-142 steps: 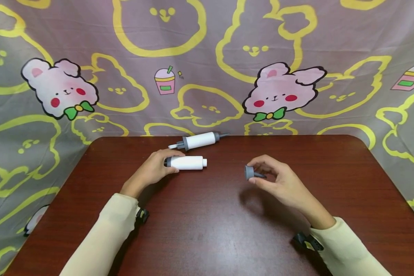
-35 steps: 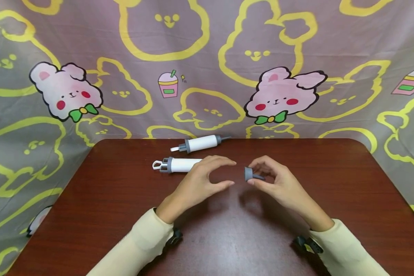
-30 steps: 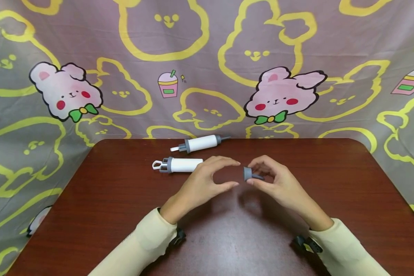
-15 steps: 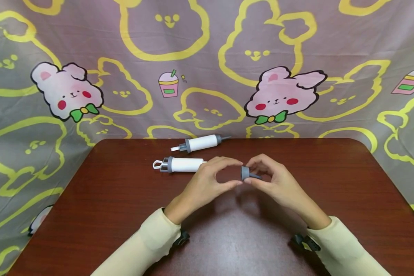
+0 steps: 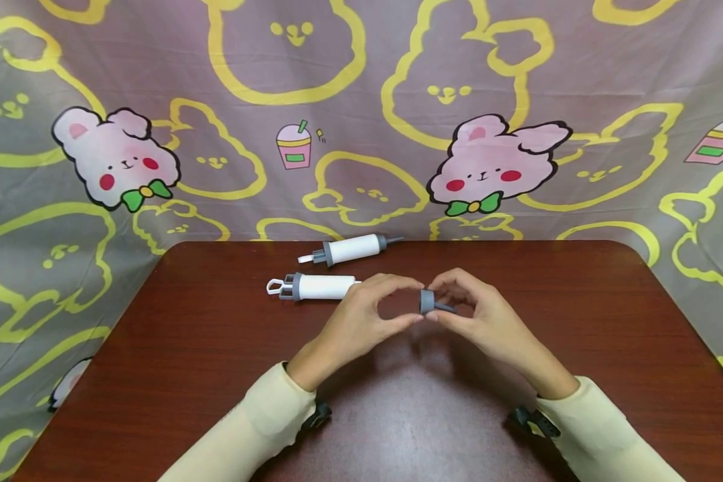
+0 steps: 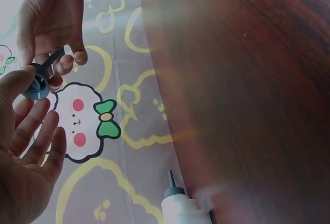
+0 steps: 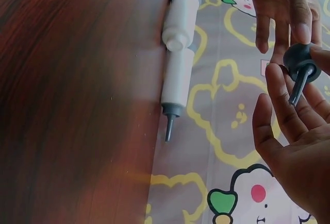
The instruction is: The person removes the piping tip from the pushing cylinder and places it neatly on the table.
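Note:
Between my two hands, above the table, is a grey nozzle cap (image 5: 427, 302) with a thin spout pointing right. My right hand (image 5: 488, 311) pinches it between thumb and fingers from the spout side. The left hand (image 5: 361, 318) has thumb and fingertips on opposite edges of its wide end; in the left wrist view the cap's hollow opening (image 6: 38, 87) shows by the thumb. A white balloon pump (image 5: 325, 287) without its nozzle lies behind the left hand, which hides its right tip. Its grey handle end points left.
A second white balloon pump (image 5: 354, 250), with its grey nozzle on, lies at the back edge of the brown wooden table (image 5: 217, 375). Close behind the table hangs a patterned cloth (image 5: 361, 134).
My left hand has let go of the pump, moved right and come to the cap's wide end. The right hand has shifted slightly left with the cap. The nozzle-less pump now lies on the table.

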Motion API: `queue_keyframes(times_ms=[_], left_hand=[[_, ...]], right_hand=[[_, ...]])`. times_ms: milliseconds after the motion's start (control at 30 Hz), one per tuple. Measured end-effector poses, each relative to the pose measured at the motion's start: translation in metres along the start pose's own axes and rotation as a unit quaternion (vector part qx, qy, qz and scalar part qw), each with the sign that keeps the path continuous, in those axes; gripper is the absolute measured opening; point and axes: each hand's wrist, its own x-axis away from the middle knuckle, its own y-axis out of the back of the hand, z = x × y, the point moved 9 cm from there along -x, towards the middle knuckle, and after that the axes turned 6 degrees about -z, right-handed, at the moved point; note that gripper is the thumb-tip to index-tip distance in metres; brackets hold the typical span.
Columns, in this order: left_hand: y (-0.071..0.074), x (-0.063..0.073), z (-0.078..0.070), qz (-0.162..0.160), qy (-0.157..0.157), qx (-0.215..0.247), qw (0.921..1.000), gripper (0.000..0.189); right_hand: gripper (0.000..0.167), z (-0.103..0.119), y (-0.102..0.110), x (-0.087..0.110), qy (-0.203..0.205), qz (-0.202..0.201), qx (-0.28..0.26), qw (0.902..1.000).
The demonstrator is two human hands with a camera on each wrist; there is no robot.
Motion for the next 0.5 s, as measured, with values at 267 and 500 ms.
queue_keyframes(times_ms=[267,500], left_hand=[[0.002,0.0012,0.0014,-0.004,0.001,0.014,0.9999,0.037],[0.0046,0.0015,0.0017,-0.009,0.004,0.013,0.9999,0.036]], right_hand=[[0.028,-0.0016,0.002,0.0018,0.004,-0.002,0.011,0.9999],[0.024,-0.004,0.0051,0.0039,0.008,-0.007,0.013,0.9999]])
